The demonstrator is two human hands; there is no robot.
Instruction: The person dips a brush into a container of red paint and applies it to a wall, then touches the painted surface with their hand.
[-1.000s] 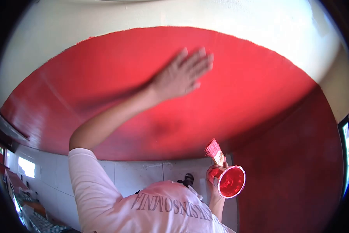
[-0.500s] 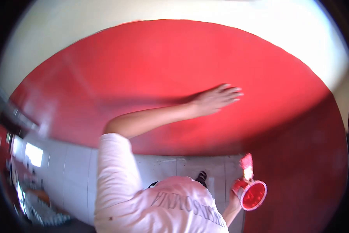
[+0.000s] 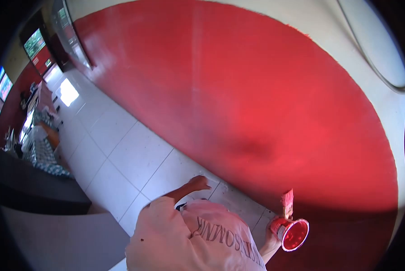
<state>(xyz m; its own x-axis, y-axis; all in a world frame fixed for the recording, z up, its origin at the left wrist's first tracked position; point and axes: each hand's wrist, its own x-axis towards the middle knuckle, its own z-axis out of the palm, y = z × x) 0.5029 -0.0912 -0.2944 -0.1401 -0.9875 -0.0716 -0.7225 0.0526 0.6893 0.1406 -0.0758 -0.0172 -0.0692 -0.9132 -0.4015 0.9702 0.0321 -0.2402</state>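
Note:
My right hand is wrapped round a small paint can with red paint inside and a paint-smeared rim. A paintbrush with red-coated bristles stands upright beside the can, on its far side; its lower handle is hidden. Lower down in front of my body, my left hand hangs over the floor, fingers loosely bent and partly foreshortened, with nothing visible in it. Beyond both hands rises the red-painted wall, apart from the left hand.
Above the red lies a cream wall band with a cable on it. White floor tiles run along the wall's foot. At left are a dark-edged grey surface, a checkered cloth and a far doorway.
My left hand has dropped from in front of the wall to low near my body. The view has turned left, showing more floor and room. My right hand still holds the can.

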